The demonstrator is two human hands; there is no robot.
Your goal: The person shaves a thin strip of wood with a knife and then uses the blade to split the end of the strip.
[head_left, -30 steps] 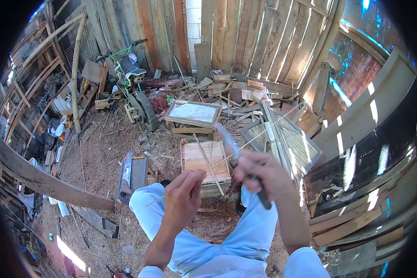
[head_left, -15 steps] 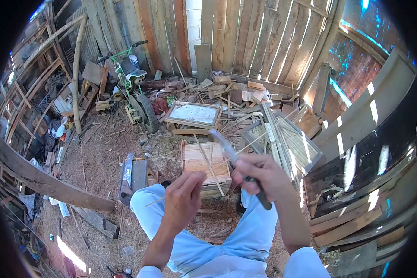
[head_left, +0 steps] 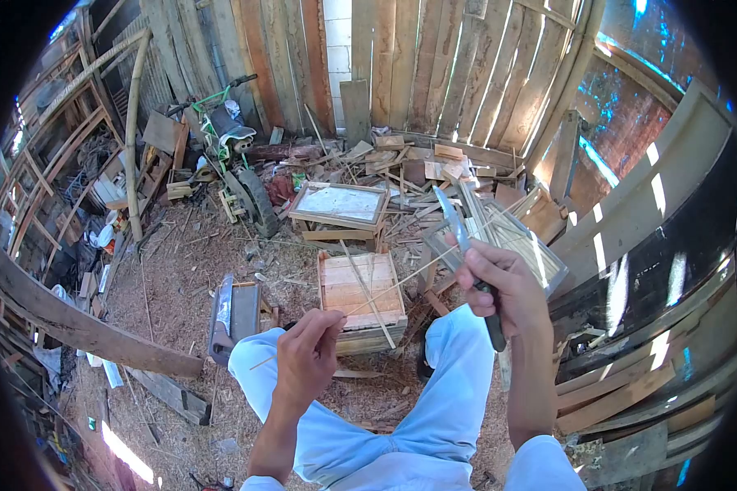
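Note:
My left hand is closed around a long thin strip, whose short end sticks out below it over my knee. My right hand grips a knife by its dark handle, blade pointing up and to the left. The strip runs from my left hand up past the fingers of my right hand. Between my knees stands a wooden box, with another thin stick lying slantwise across its top.
A saw rests on a dark tray left of my knee. Ahead are a framed white panel, scrap wood and a small motorbike. A curved beam crosses the left side; boards lie right.
My right hand and the knife have moved right and slightly up, and the blade is steeper. My left hand has shifted a little left and down with the strip.

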